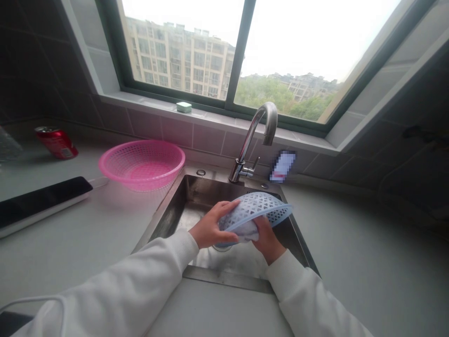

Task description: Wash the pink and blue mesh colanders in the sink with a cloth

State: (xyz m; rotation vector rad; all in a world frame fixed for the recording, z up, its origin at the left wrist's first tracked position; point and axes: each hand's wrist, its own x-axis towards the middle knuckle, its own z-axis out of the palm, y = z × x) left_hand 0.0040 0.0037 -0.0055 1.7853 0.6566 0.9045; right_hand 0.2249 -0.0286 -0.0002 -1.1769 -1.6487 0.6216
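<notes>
Over the sink, a light blue plastic basket (257,202) with cut-out holes is tilted on its side. My left hand (213,224) grips its left rim, thumb and fingers on either side. Inside the basket's mouth, my right hand (265,236) is closed on a whitish cloth (246,230) that presses against the inner wall. The right fingertips are partly hidden by the rim. Below both hands lies the steel sink (206,269), its drain partly covered by the basket. Behind stands the curved faucet (245,145), apart from the basket.
A pink colander (142,161) sits on the counter left of the sink. Further left are a red can (56,142) and a long black-and-white device (45,201). A green soap-like block (184,107) rests on the windowsill. A blurred-out phone-like object (282,166) leans behind the sink.
</notes>
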